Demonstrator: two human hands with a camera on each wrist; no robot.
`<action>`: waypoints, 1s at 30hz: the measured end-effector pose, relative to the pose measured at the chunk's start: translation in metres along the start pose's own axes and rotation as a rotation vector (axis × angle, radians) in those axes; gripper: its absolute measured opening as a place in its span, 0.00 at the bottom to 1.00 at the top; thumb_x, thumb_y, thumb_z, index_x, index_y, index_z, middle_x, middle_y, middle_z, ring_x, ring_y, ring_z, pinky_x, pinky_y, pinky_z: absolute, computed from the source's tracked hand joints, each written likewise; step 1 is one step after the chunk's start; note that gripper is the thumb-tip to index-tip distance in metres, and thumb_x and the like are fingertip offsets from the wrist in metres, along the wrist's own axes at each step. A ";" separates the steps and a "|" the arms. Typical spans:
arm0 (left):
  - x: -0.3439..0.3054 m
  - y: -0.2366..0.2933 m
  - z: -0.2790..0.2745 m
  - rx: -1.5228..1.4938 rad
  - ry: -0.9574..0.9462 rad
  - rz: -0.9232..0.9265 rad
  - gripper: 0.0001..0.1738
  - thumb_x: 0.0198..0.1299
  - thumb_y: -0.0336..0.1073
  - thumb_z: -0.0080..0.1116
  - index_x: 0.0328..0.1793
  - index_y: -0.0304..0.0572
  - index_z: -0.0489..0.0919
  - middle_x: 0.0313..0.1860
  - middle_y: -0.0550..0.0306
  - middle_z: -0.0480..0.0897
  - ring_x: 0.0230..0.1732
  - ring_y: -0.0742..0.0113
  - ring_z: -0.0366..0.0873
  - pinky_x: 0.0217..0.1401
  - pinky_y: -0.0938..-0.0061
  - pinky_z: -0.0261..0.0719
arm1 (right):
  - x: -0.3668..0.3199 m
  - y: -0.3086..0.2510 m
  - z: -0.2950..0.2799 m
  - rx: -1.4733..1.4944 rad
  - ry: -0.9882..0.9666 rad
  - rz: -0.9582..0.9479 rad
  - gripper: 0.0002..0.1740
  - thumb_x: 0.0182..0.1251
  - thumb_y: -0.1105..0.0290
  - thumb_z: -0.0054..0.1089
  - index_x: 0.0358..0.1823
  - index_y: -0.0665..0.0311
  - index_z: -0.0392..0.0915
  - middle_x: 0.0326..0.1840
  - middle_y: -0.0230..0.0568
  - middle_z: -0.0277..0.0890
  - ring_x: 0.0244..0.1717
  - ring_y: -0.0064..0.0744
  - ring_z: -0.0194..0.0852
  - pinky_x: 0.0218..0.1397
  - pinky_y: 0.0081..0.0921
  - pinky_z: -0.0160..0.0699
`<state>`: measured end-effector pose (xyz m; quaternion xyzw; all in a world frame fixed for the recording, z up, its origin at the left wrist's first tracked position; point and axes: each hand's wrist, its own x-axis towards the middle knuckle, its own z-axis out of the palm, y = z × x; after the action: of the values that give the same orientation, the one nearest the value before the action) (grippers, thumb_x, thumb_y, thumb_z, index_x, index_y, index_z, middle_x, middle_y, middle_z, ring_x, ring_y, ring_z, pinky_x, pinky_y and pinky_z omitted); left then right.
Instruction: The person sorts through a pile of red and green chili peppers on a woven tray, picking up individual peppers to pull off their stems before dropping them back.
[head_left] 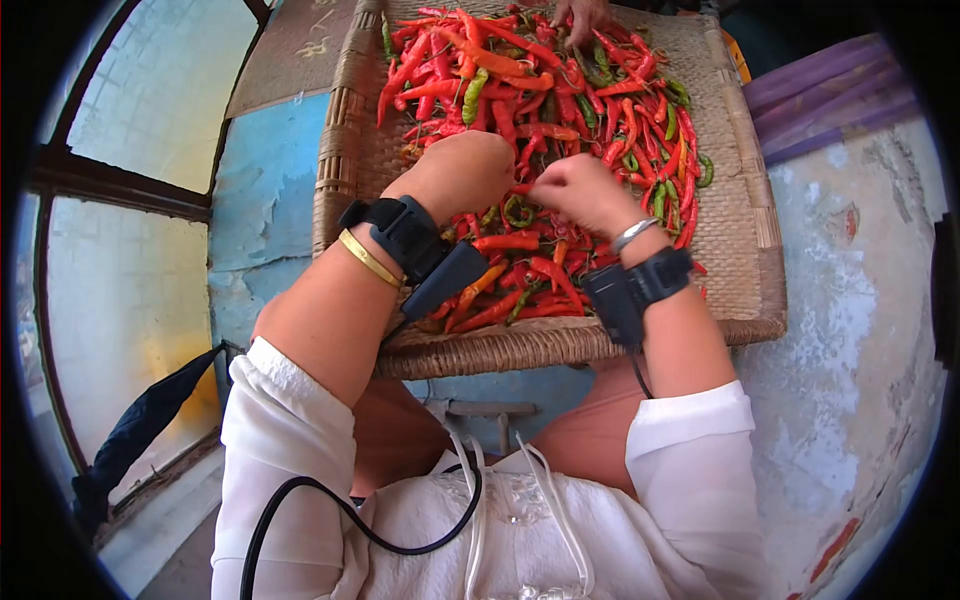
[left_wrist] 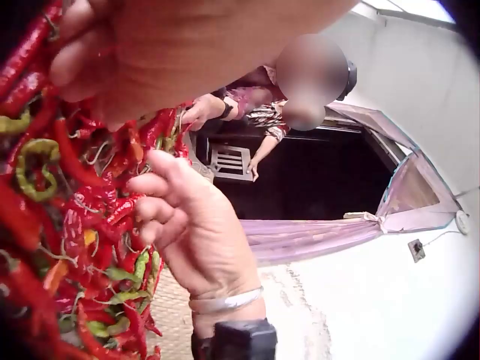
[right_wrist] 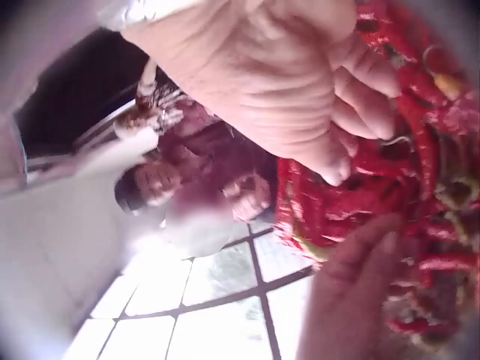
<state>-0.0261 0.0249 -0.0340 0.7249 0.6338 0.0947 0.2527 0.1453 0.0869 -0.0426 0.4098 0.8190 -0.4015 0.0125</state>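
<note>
Red chili peppers (head_left: 510, 70), with some green ones (head_left: 475, 97) among them, cover a shallow woven basket tray (head_left: 735, 170). My left hand (head_left: 465, 170) is low over the middle of the heap, back of the hand up; its fingertips are hidden in the head view, and I cannot tell whether they hold a pepper. In the right wrist view its thumb (right_wrist: 386, 247) lies close over the peppers. Just to the right, my right hand (head_left: 585, 195) has curled fingers and pinches a red chili pepper (head_left: 522, 188) at its fingertips.
Another person's hand (head_left: 582, 18) reaches into the far side of the tray. The tray's bound rim (head_left: 480, 355) is nearest my lap. A window (head_left: 130, 320) stands on the left, a purple cloth (head_left: 830, 90) on the right. A black cable (head_left: 265, 530) loops across my clothing.
</note>
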 end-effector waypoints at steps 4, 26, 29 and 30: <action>0.000 0.002 0.003 0.100 -0.087 -0.038 0.11 0.49 0.37 0.51 0.33 0.40 0.80 0.30 0.47 0.79 0.35 0.50 0.77 0.38 0.62 0.74 | -0.008 -0.025 0.012 -0.394 -0.017 0.039 0.15 0.46 0.58 0.62 0.29 0.62 0.79 0.31 0.46 0.77 0.35 0.47 0.75 0.41 0.38 0.73; -0.013 0.008 0.019 0.370 -0.135 -0.098 0.15 0.40 0.46 0.63 0.29 0.44 0.81 0.28 0.54 0.80 0.35 0.58 0.79 0.36 0.66 0.77 | -0.005 0.004 -0.064 0.989 0.475 -0.050 0.08 0.52 0.68 0.59 0.24 0.65 0.73 0.19 0.35 0.73 0.19 0.18 0.71 0.19 0.18 0.71; -0.014 0.010 0.021 0.411 -0.102 -0.115 0.15 0.41 0.47 0.63 0.29 0.44 0.81 0.27 0.54 0.80 0.34 0.59 0.79 0.35 0.67 0.77 | -0.009 0.003 -0.040 0.119 0.115 0.087 0.12 0.51 0.62 0.61 0.23 0.63 0.76 0.23 0.38 0.76 0.24 0.25 0.76 0.24 0.26 0.74; -0.015 0.012 0.019 0.407 -0.097 -0.114 0.15 0.41 0.47 0.63 0.29 0.44 0.81 0.27 0.54 0.80 0.34 0.59 0.79 0.35 0.67 0.77 | -0.010 -0.001 -0.028 -0.233 0.108 0.062 0.15 0.49 0.57 0.61 0.24 0.63 0.77 0.25 0.40 0.77 0.28 0.30 0.77 0.29 0.29 0.75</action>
<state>-0.0102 0.0049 -0.0415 0.7277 0.6669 -0.0847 0.1360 0.1600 0.0982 -0.0194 0.4516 0.8465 -0.2804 0.0285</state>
